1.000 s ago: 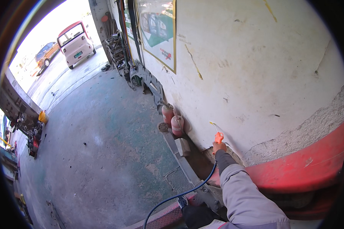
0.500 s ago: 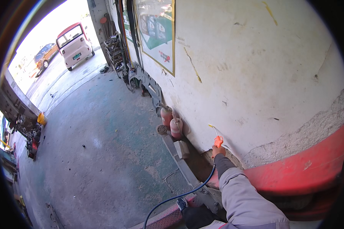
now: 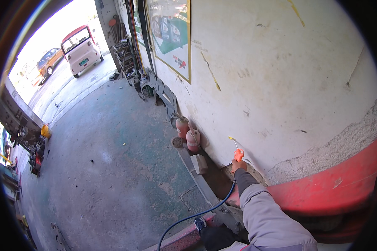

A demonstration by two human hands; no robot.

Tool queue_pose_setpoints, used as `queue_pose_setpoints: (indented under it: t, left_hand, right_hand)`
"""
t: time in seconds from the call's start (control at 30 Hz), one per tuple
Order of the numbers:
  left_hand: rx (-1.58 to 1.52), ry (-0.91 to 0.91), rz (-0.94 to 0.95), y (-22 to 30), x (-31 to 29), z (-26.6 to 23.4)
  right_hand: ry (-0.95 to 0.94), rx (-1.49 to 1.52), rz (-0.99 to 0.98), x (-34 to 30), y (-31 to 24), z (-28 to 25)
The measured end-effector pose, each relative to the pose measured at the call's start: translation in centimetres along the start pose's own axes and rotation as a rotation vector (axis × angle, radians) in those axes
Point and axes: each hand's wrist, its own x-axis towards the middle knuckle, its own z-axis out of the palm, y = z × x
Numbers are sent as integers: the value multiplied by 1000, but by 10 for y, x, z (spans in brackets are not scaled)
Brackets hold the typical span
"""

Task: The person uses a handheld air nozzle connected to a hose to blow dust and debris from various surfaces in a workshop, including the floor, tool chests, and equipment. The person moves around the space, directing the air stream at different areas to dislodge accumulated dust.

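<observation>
Right hand, nudged nearer the extinguishers, clenched around orange blow gun; left hand unseen.

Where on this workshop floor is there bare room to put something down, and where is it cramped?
The wide concrete floor lies open between the machinery on the left and the wall. It is crowded along the wall's foot: two red cylinders, a grey block, metal parts, and the right hand holding an orange nozzle with a blue hose.
</observation>
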Motion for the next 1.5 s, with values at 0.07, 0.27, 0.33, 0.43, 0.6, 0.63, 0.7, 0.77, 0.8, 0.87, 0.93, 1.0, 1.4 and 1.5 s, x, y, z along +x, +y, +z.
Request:
queue_pose_setpoints:
  t: [0.07,0.27,0.33,0.43,0.6,0.63,0.7,0.77,0.8,0.87,0.93,1.0,1.4,1.5]
  left_hand:
    - [-9,8,2,0,-1,1]
    - [-121,-35,-105,-10,-2,3]
    - [-167,-31,-129,-17,-1,4]
    - [-210,-21,-144,-27,-1,5]
    - [-217,-3,-164,-36,0,3]
    - [-205,0,-158,-36,0,2]
    - [-181,1,-148,-34,-1,2]
    - [-209,-1,-151,-31,-2,2]
    - [-222,-1,-154,-30,-3,2]
    - [-176,-21,-158,-25,-3,0]
    - [-123,-38,-136,-22,-4,-2]
    - [-78,-37,-71,-19,-2,-2]
    - [-179,-47,-123,-22,10,3]
    - [-143,-35,-96,-22,11,3]
  right_hand:
    - [-7,15,10,0,-2,1]
    - [-9,-15,-22,-1,-6,2]
    - [-22,25,-15,-3,-6,3]
    - [-22,77,-5,-2,-5,7]
    - [22,-100,-62,9,-10,18]
    - [6,-75,-40,11,-10,20]
    - [-2,-39,-18,13,-11,24]
    - [8,-4,-40,13,-10,28]
    - [4,-6,-30,13,-9,29]
    - [0,35,-84,14,-5,30]
    - [18,5,-75,16,2,28]
    - [52,-82,-21,22,12,29]
    - [228,-287,-173,53,52,34]
    - [266,-332,-212,43,46,30]
